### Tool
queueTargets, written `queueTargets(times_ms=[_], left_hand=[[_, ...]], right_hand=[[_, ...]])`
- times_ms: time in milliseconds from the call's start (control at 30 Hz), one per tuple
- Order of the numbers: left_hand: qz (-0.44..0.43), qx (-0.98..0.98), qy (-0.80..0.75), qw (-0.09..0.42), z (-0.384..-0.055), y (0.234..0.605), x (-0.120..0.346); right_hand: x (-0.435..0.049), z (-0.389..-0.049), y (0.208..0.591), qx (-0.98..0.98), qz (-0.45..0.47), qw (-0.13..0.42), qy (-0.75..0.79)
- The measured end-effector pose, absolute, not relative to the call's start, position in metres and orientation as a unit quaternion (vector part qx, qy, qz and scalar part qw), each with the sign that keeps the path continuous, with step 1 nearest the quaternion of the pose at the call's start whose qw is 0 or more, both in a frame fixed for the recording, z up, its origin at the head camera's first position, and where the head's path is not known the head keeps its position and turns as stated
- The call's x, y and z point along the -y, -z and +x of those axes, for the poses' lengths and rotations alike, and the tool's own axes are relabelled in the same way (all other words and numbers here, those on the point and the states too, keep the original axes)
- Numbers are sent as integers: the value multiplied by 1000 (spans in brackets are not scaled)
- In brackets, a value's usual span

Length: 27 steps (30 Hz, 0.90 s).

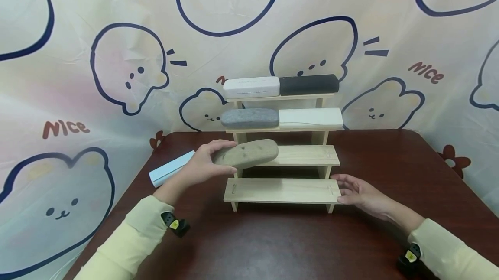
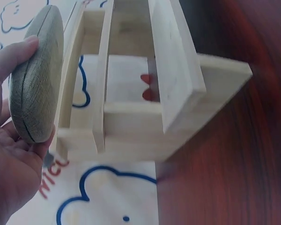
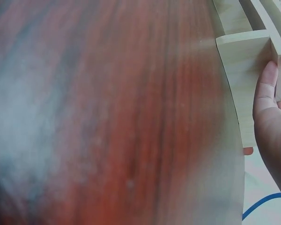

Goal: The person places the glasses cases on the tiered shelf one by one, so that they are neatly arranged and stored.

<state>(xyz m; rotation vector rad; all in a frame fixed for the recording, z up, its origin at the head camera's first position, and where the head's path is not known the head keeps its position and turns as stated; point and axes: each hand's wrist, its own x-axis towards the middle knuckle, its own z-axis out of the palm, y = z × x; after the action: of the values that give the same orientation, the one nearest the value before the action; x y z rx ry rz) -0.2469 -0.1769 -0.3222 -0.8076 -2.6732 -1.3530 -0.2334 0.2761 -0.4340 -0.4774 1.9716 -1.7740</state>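
Observation:
My left hand [image 1: 208, 163] holds an olive-green glasses case [image 1: 247, 153] by its left end, thumb on one side and fingers on the other. In the head view the case overlaps the second-lowest tier of a wooden step rack [image 1: 280, 190], slightly tilted. The left wrist view shows the case's seam [image 2: 25, 89] along its narrow side, with the rack's boards beyond. My right hand [image 1: 362, 193] pinches the right end of the rack's lowest board; the right wrist view shows the thumb and fingers around the board's end [image 3: 280, 79].
On the top tier lie a white case [image 1: 251, 87] and a black case [image 1: 309, 84]. One tier down are a grey case [image 1: 250, 118] and another white case [image 1: 310, 118]. A light-blue case [image 1: 170, 168] lies on the dark wooden table [image 1: 273, 245], left of the rack. A printed curtain [image 1: 218, 59] hangs behind.

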Motion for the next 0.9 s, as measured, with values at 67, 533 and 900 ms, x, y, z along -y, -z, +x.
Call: queueTargets(times_ms=[67,533,900], left_hand=[[-265,861,434,16,-249,321,169],[-308,864,398,29,-262,316,114],[-332,861,385,21,-270,320,75]], right_hand=[[-277,-234,434,-715,-172,222,640],[-279,-235,437,-722,-170,217,634],[-278,-236,437,-716,-180,218,638]])
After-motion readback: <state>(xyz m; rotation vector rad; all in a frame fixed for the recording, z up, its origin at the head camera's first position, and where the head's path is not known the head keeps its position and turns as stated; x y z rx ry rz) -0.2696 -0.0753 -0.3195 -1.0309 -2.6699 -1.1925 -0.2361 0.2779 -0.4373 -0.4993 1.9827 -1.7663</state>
